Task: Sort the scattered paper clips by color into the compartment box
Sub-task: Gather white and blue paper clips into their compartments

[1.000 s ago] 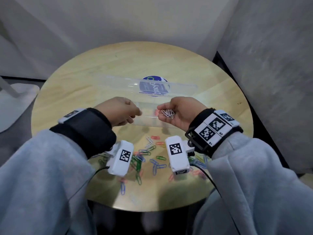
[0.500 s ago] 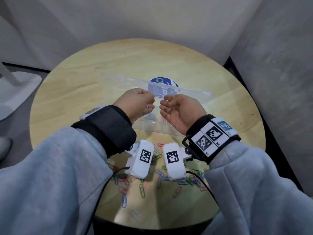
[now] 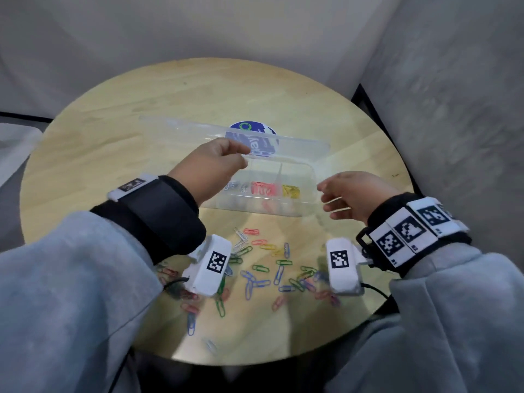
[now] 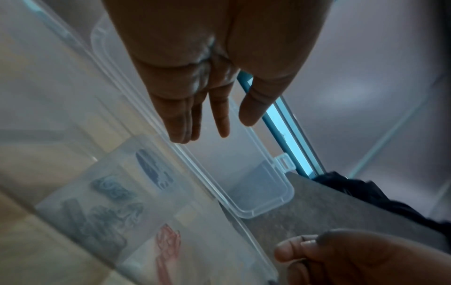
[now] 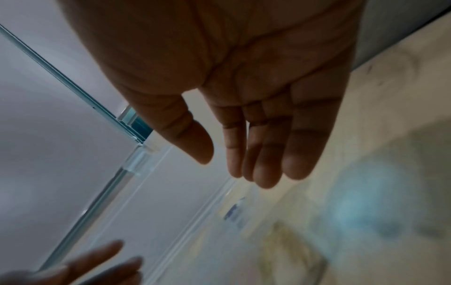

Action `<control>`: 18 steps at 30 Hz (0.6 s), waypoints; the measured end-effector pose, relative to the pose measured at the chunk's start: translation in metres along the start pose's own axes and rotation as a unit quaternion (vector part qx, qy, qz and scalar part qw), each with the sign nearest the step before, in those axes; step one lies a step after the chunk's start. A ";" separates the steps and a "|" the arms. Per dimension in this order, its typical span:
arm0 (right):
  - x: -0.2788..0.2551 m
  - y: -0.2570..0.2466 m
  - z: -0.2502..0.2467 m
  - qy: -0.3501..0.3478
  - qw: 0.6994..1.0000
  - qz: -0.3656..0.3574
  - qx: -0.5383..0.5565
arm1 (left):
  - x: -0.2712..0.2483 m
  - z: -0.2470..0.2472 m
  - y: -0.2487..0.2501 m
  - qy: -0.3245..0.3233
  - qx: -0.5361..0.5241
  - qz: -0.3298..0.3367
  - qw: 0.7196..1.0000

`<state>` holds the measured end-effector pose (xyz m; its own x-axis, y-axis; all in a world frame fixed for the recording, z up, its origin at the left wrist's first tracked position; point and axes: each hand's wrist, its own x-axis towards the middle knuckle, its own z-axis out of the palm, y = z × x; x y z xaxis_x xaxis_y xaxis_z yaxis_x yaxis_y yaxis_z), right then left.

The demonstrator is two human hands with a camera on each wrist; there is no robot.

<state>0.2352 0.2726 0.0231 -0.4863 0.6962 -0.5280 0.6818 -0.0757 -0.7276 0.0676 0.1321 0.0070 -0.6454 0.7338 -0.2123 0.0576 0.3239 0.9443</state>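
Note:
A clear compartment box lies mid-table with its lid folded back. Its near compartments hold white clips, red clips and yellow clips. My left hand hovers over the box's left half, fingers straight at the lid's edge, holding nothing. By the box's right end my right hand is empty, its palm spread flat in the right wrist view. Scattered clips in several colors lie between my wrists near the front edge.
The round wooden table stands in a corner between pale walls. A blue round sticker shows through the lid. Loose clips reach close to the table's front rim. Bare wood lies left of and behind the box.
The right hand held a bunch of white clips over the box; now it is empty and has drawn right. White clips lie in the left compartment. The left hand moved up to the lid.

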 end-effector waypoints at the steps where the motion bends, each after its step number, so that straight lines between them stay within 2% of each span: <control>1: -0.001 0.004 -0.003 0.007 1.000 0.008 -0.019 | -0.004 0.002 0.001 -0.008 0.031 0.026 0.999; 3: -0.003 0.011 -0.006 0.016 0.999 0.018 -0.042 | -0.014 0.009 0.003 -0.048 0.108 0.075 0.990; 5: -0.004 0.018 -0.008 0.024 0.998 0.021 -0.049 | -0.024 0.017 0.001 -0.118 0.224 0.103 0.962; 9: -0.014 0.032 -0.003 0.035 0.997 0.031 -0.064 | -0.041 0.037 -0.016 -0.244 0.452 0.078 0.854; 12: -0.025 0.042 0.006 0.018 0.992 0.022 -0.121 | -0.050 0.049 -0.027 -0.262 0.546 0.061 0.793; 15: -0.030 0.053 0.012 0.022 0.983 0.007 -0.181 | -0.056 0.052 -0.030 -0.253 0.588 0.062 0.766; 18: -0.024 0.060 0.014 0.030 0.963 0.031 -0.265 | -0.060 0.047 -0.030 -0.264 0.613 0.056 0.743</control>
<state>0.2803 0.2417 -0.0145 -0.4132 0.7437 -0.5255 0.8998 0.2448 -0.3611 0.1408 0.1063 -0.0202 -0.2149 0.8243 -0.5238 0.9472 0.3067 0.0940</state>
